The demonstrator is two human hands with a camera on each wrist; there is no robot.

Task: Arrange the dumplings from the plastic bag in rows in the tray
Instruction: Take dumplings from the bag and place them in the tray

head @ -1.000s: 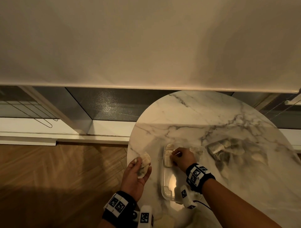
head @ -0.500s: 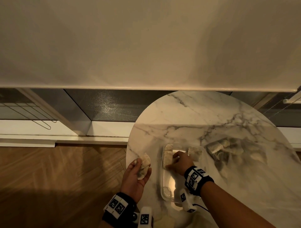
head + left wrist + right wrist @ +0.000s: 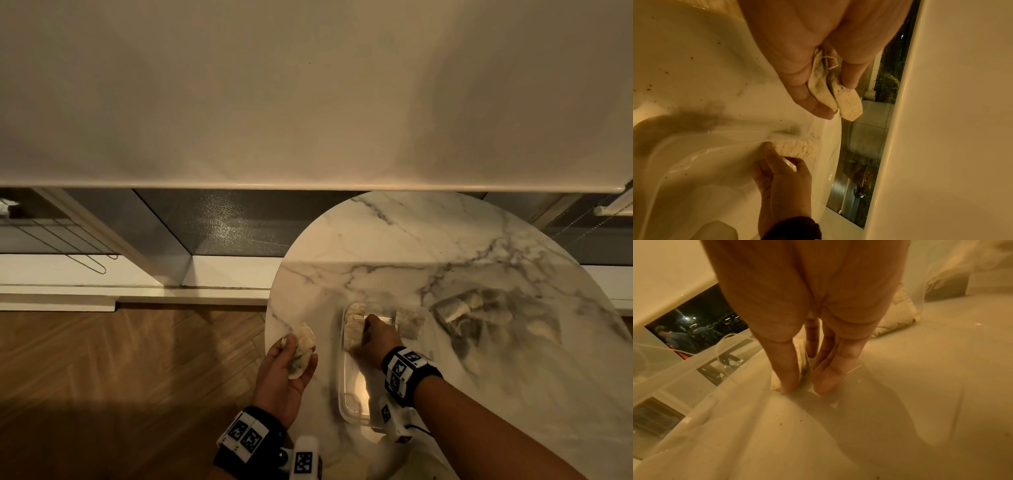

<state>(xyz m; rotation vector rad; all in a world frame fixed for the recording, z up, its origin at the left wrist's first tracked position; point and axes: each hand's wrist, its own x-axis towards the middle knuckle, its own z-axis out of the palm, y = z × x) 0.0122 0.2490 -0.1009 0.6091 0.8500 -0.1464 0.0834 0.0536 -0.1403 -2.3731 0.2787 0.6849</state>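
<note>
My left hand [image 3: 297, 353] hovers over the table's left edge and holds two pale folded dumplings [image 3: 835, 95] between thumb and fingers. My right hand [image 3: 365, 331] reaches down into the clear plastic tray [image 3: 345, 406]. Its thumb and fingers [image 3: 829, 379] pinch a dumpling [image 3: 804, 369] that stands on the tray floor against the left wall. In the left wrist view that row of dumplings [image 3: 797, 148] lies along the wall. Another dumpling [image 3: 409, 322] sits at the tray's far right. The clear plastic bag [image 3: 479, 317] holding several more dumplings lies to the right.
The round marble table [image 3: 428, 240] ends just left of my left hand, with wooden floor [image 3: 120, 377] below. A white blind and a dark window stand beyond the table. The tray's near half is bare.
My right hand has slid a little left and nearer along the tray's left wall, uncovering the dumpling at the tray's far right. My left hand has barely moved.
</note>
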